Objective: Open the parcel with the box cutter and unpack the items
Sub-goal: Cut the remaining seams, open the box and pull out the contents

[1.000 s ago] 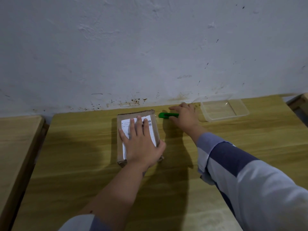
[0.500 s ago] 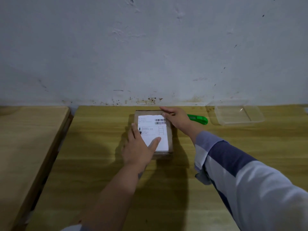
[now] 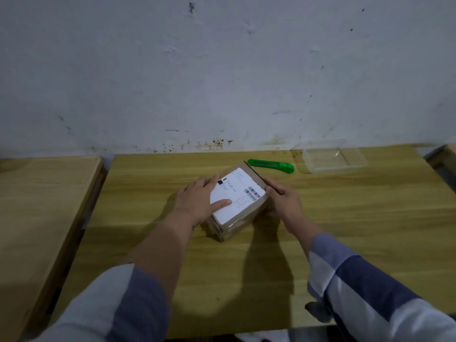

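A small brown cardboard parcel (image 3: 240,202) with a white shipping label on top sits turned at an angle in the middle of the wooden table (image 3: 345,218). My left hand (image 3: 199,203) lies on its left side, thumb pressed on the label. My right hand (image 3: 283,201) grips the parcel's right side. The parcel is taped shut. A green box cutter (image 3: 271,165) lies on the table just behind the parcel, apart from both hands.
A clear plastic container (image 3: 333,160) stands at the back right, near the stained wall. A second wooden table (image 3: 37,206) sits to the left across a narrow gap. Another surface's corner (image 3: 444,159) shows at the far right.
My right hand left the box cutter and moved onto the parcel. Both hands pulled the parcel nearer and turned it at an angle. The box cutter stays on the table.
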`<state>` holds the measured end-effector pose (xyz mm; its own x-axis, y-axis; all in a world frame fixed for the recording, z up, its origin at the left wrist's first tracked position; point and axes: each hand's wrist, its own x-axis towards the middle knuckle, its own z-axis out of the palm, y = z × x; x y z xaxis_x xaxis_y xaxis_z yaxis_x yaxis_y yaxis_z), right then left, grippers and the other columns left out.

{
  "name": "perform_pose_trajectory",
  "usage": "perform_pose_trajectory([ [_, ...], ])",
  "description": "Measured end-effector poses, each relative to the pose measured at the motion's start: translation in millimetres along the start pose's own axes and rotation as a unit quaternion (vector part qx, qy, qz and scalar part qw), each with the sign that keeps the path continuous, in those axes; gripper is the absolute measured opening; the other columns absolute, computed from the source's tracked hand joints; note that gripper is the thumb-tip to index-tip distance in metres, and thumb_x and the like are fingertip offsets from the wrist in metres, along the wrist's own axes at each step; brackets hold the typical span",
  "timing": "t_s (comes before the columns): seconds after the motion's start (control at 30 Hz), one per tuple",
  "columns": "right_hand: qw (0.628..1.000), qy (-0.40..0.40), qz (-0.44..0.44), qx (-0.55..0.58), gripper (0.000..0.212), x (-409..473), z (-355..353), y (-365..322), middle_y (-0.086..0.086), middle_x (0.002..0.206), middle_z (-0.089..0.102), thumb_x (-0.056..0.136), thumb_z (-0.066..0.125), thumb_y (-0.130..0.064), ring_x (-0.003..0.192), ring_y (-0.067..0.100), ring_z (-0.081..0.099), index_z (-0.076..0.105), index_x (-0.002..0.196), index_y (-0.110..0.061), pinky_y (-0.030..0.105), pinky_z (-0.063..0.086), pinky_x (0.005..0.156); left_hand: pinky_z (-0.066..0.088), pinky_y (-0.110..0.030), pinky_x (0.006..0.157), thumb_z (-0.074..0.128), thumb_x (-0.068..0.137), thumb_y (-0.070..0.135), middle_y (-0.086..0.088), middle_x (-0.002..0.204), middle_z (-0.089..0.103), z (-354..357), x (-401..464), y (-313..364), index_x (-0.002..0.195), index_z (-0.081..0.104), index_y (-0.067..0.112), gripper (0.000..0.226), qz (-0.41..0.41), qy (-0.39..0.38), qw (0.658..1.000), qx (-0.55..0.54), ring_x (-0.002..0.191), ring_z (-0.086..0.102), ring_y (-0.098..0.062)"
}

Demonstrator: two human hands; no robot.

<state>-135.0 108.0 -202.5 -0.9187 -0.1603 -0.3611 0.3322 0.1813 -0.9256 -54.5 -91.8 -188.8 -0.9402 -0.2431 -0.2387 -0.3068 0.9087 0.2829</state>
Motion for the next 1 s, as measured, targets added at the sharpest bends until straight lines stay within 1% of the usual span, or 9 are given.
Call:
perform_pose_trajectory([
  [0.17, 0.998, 0.047, 0.011, 0.034, 0.033, -30.0, -8.8, 16.3, -0.001, 0.114, 0.057, 0.094, 0.054, -0.014, 0.098, 0.021, 0.056, 0.061, 0.124, -0.026, 0.041, 0.059, 0.070, 0.024, -0.044, 0.115, 0.043, 0.089, 0.063, 0.006, 0.158, 0.018, 4.6, -16.6, 7.9, 0.152, 0.012, 0.029, 0.079, 0.031, 0.018, 0.999, -0.006, 0.143, 0.018, -0.019],
  [0.3, 0.998, 0.056, 0.023, 0.031, 0.034, -49.8, -10.7, 27.2, -0.001, 0.116, 0.057, 0.092, 0.056, -0.017, 0.101, 0.023, 0.057, 0.061, 0.124, -0.028, 0.041, 0.059, 0.071, 0.017, -0.044, 0.119, 0.040, 0.092, 0.059, 0.001, 0.160, 0.006, 12.0, -36.4, 14.3, 0.152, 0.015, 0.025, 0.074, -0.008, 0.035, 0.999, -0.031, 0.147, 0.007, -0.024],
  [0.37, 0.999, 0.044, 0.029, 0.003, 0.035, -56.5, -14.0, 32.5, 0.004, 0.112, 0.059, 0.091, 0.058, -0.020, 0.098, 0.026, 0.060, 0.060, 0.124, -0.032, 0.043, 0.059, 0.073, 0.014, -0.041, 0.119, 0.042, 0.093, 0.057, 0.002, 0.161, -0.007, 16.5, -53.1, 21.4, 0.153, 0.012, 0.024, 0.074, -0.051, 0.046, 0.989, -0.129, 0.148, 0.000, -0.024],
  [0.43, 0.993, 0.026, -0.024, -0.109, 0.037, -59.2, -20.8, 37.2, 0.009, 0.106, 0.061, 0.090, 0.059, -0.026, 0.096, 0.026, 0.062, 0.056, 0.126, -0.034, 0.044, 0.057, 0.080, 0.013, -0.039, 0.117, 0.047, 0.091, 0.055, 0.004, 0.160, -0.014, 22.2, -72.1, 28.7, 0.153, 0.003, 0.025, 0.082, -0.093, 0.052, 0.964, -0.245, 0.148, -0.003, -0.021],
  [0.5, 0.973, -0.014, -0.093, -0.210, 0.051, -61.9, -28.9, 37.0, 0.006, 0.113, 0.058, 0.087, 0.062, -0.033, 0.100, 0.020, 0.058, 0.048, 0.135, -0.031, 0.038, 0.052, 0.090, 0.018, -0.038, 0.116, 0.058, 0.085, 0.055, 0.004, 0.161, -0.004, 32.1, -86.5, 30.3, 0.153, -0.004, 0.024, 0.097, -0.103, 0.055, 0.942, -0.313, 0.148, 0.006, -0.020],
  [0.57, 0.945, -0.067, -0.141, -0.286, 0.064, -62.9, -33.0, 34.0, 0.003, 0.128, 0.048, 0.081, 0.069, -0.036, 0.111, 0.017, 0.051, 0.043, 0.139, -0.033, 0.032, 0.045, 0.099, 0.029, -0.042, 0.114, 0.069, 0.078, 0.053, 0.002, 0.159, 0.018, 43.6, -94.6, 27.8, 0.152, -0.007, 0.026, 0.109, -0.110, 0.050, 0.928, -0.353, 0.143, 0.025, -0.022],
  [0.67, 0.894, -0.093, -0.188, -0.396, 0.058, -60.8, -30.1, 29.7, 0.003, 0.148, 0.032, 0.079, 0.073, -0.033, 0.129, 0.023, 0.043, 0.051, 0.132, -0.033, 0.039, 0.039, 0.108, 0.036, -0.047, 0.110, 0.073, 0.079, 0.040, 0.002, 0.152, 0.035, 54.3, -97.3, 26.3, 0.151, -0.007, 0.032, 0.108, -0.122, 0.052, 0.918, -0.374, 0.137, 0.036, -0.021],
  [0.8, 0.869, -0.088, -0.212, -0.439, 0.043, -59.7, -30.1, 29.9, 0.008, 0.142, 0.037, 0.082, 0.068, -0.037, 0.125, 0.027, 0.046, 0.061, 0.123, -0.030, 0.038, 0.040, 0.106, 0.037, -0.045, 0.110, 0.074, 0.080, 0.033, 0.002, 0.147, 0.044, 56.8, -95.6, 23.8, 0.151, -0.001, 0.032, 0.104, -0.116, 0.064, 0.915, -0.382, 0.133, 0.041, -0.020],
  [1.0, 0.853, -0.067, -0.244, -0.456, 0.038, -69.7, -34.5, 41.8, 0.009, 0.139, 0.039, 0.085, 0.062, -0.042, 0.124, 0.028, 0.045, 0.062, 0.121, -0.032, 0.041, 0.045, 0.100, 0.037, -0.043, 0.110, 0.074, 0.080, 0.033, 0.002, 0.147, 0.044, 61.6, -101.1, 22.7, 0.152, 0.004, 0.031, 0.101, -0.098, 0.081, 0.924, -0.361, 0.132, 0.042, -0.018],
])
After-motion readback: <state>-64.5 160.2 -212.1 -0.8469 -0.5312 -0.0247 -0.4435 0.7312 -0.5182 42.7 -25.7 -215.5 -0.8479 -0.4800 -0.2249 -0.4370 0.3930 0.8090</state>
